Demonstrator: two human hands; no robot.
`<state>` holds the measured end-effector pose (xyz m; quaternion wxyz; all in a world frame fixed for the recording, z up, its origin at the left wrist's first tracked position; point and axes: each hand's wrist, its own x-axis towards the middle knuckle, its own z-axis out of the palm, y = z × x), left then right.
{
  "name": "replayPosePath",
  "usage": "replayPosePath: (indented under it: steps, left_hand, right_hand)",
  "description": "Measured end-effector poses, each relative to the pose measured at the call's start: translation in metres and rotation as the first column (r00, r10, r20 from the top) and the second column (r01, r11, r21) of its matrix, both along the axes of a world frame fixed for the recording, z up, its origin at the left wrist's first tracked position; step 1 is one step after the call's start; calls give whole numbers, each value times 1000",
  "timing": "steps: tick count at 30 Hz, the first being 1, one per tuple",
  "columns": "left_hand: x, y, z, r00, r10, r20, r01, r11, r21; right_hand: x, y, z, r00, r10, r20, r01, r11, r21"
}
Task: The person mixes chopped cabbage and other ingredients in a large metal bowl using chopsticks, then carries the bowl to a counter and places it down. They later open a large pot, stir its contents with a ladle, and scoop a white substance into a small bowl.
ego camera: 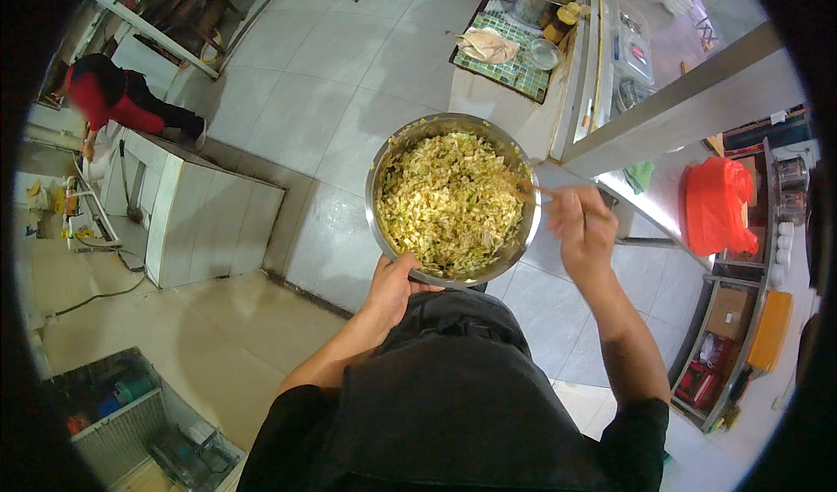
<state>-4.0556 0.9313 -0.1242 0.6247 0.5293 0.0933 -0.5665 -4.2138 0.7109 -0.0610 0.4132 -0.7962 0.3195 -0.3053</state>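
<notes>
A wide stainless steel bowl (pixel 375 227) is held in front of my body, above the tiled floor. It is nearly full of a chopped cabbage mixture (pixel 451 204), pale yellow with green bits. My left hand (pixel 395 286) grips the near rim, thumb on top and fingers beneath. On the bowl's right side, my right hand (pixel 584 230) is closed around thin wooden sticks (pixel 533 191), probably chopsticks. Their far ends reach into the mixture. Motion blurs that hand and the sticks, so how many there are cannot be made out.
Ahead, a green mosaic-tiled ledge (pixel 533 86) bears a cloth (pixel 487 45), a glass bowl (pixel 545 53) and a large pot (pixel 533 1). A red plastic bag (pixel 716 207) sits on the steel counter (pixel 644 197) at right. At left a person (pixel 121 96) bends behind a tiled partition (pixel 216 224).
</notes>
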Motion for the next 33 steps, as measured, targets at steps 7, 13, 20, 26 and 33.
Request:
replayPosePath:
  steps: [7, 13, 20, 26, 33]
  left_hand:
    - [-10, -7, 0, 999, -52, 11, 53, 996, -70]
    - [2, -7, -10, 1000, -3, 15, 2, 997, 75]
    - [2, -8, -10, 998, -47, 41, 47, 999, 5]
    - [-13, -18, -12, 999, -34, 31, 37, 996, -79]
    - [6, -9, -13, 999, 30, 13, -31, 999, 36]
  right_hand:
    - [72, -2, -52, 996, 42, 73, -65, 938, 341]
    - [5, 22, -15, 982, 186, -14, -181, 969, 166]
    - [4, -2, -17, 979, -166, -118, 186, 964, 192]
    - [53, 6, -51, 992, 66, 103, -94, 951, 294]
    - [31, 31, 28, 987, 118, 109, -131, 984, 120]
